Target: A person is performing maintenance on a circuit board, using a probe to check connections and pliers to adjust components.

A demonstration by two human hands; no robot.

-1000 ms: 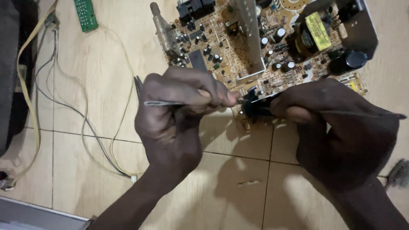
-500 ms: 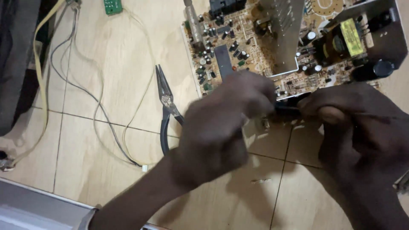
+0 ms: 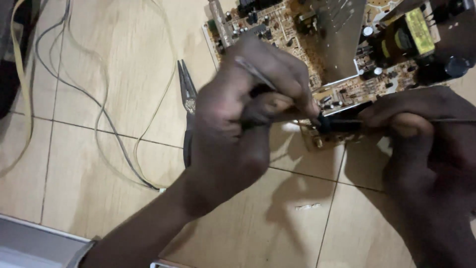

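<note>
Tweezers (image 3: 258, 74) are pinched between the thumb and curled fingers of the left hand (image 3: 238, 124), slanting across its knuckles toward a small black component (image 3: 329, 121) at the circuit board (image 3: 297, 30) edge. A thin metal rod (image 3: 446, 120) is gripped by the right hand (image 3: 426, 144), fingers pressed together.

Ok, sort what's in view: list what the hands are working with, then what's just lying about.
In use:
left hand holding a thin metal tool
right hand holding a thin rod
small black part between them
circuit board

Lying about:
needle-nose pliers
loose wires
tiled floor
</note>
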